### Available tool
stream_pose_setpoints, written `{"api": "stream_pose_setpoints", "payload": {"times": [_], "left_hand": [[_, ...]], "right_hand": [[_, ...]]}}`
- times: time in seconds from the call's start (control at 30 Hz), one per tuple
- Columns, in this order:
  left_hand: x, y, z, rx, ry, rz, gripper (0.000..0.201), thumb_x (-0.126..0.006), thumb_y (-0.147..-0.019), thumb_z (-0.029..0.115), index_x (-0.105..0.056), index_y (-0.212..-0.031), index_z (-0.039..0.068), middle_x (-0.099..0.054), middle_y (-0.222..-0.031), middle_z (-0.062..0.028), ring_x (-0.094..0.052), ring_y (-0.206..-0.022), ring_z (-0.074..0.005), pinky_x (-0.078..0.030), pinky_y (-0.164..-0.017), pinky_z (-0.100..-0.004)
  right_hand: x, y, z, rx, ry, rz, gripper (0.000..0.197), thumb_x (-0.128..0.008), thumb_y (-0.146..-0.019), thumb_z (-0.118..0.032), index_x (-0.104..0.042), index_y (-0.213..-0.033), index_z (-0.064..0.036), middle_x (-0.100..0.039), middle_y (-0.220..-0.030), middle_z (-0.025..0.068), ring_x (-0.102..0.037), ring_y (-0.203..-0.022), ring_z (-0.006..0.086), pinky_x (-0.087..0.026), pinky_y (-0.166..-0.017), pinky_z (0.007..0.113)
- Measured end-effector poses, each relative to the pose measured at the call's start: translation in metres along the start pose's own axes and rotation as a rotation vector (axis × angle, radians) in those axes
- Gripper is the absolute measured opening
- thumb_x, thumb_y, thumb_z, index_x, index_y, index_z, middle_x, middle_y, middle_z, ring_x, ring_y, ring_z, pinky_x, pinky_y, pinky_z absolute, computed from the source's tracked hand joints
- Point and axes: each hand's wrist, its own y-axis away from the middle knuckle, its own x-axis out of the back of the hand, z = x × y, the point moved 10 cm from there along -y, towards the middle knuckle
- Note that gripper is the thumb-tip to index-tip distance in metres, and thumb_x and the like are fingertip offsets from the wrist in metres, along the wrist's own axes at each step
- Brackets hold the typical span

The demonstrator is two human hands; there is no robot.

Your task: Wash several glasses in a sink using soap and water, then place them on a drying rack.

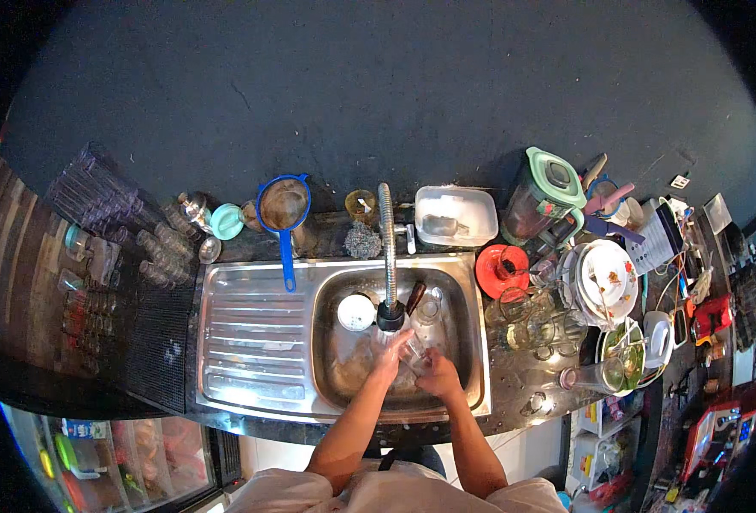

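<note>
Fingers: left hand [392, 349] and right hand [436, 369] curled round clear glass [414, 352] | under faucet [386, 256] | sink [344, 376]

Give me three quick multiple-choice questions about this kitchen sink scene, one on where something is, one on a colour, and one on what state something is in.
1. Where are the person's hands?
A. On the draining board
B. In the sink basin under the tap
C. On the blender

2. What colour is the rim and handle of the strainer behind the sink?
A. Blue
B. Yellow
C. Black

3. What is the state of the stack of plates to the right of the sink?
A. Wrapped in foil
B. Dirty, with food scraps on top
C. Broken in pieces

Answers:
1. B: the left hand and right hand meet over the sink, just below the tap.
2. A: the strainer has a blue ring and a blue handle.
3. B: the top plate carries leftover bits.
</note>
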Motion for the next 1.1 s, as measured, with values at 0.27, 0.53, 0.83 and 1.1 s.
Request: {"api": "stream_pose_setpoints", "payload": {"times": [0.27,0.53,0.83,1.1], "left_hand": [[-0.064,0.075,0.104,-0.672,-0.186,0.058,0.065,-0.073,-0.056,-0.010,-0.037,-0.108,0.004,-0.052,-0.092,-0.0038,-0.051,-0.091,-0.0149,-0.050,-0.075,-0.0295],[-0.078,0.080,0.119,-0.490,-0.334,-0.314,0.070,-0.076,-0.057,0.000,-0.036,-0.114,0.002,-0.050,-0.102,-0.0053,-0.050,-0.090,-0.0135,-0.042,-0.085,-0.0304],[-0.095,0.096,0.119,-0.606,-0.344,-0.323,0.069,-0.072,-0.061,-0.007,-0.032,-0.117,0.004,-0.048,-0.111,-0.0083,-0.053,-0.096,-0.0176,-0.047,-0.082,-0.0318],[-0.041,0.068,0.118,-0.680,-0.450,-0.072,0.069,-0.077,-0.057,-0.002,-0.033,-0.110,0.004,-0.049,-0.102,-0.0054,-0.053,-0.091,-0.0168,-0.050,-0.074,-0.0304]], "right_hand": [[-0.016,-0.014,-0.012,-0.064,-0.187,0.156,0.059,-0.070,-0.059,-0.016,-0.041,-0.110,-0.0056,-0.055,-0.100,0.0204,-0.051,-0.093,0.0356,-0.042,-0.078,0.043],[-0.078,-0.028,-0.023,0.012,-0.717,-0.583,0.039,-0.062,-0.064,-0.003,-0.054,-0.102,0.0000,-0.059,-0.085,0.0062,-0.055,-0.079,0.0160,-0.046,-0.062,0.027],[-0.040,-0.015,-0.027,0.172,-0.958,-0.130,0.045,-0.071,-0.056,0.001,-0.054,-0.098,-0.0024,-0.057,-0.089,0.0040,-0.054,-0.080,0.0132,-0.046,-0.070,0.029],[-0.048,-0.014,-0.043,0.159,-0.879,-0.206,0.057,-0.063,-0.058,0.004,-0.044,-0.112,-0.0038,-0.055,-0.095,0.0045,-0.053,-0.084,0.0129,-0.045,-0.071,0.027]]}}
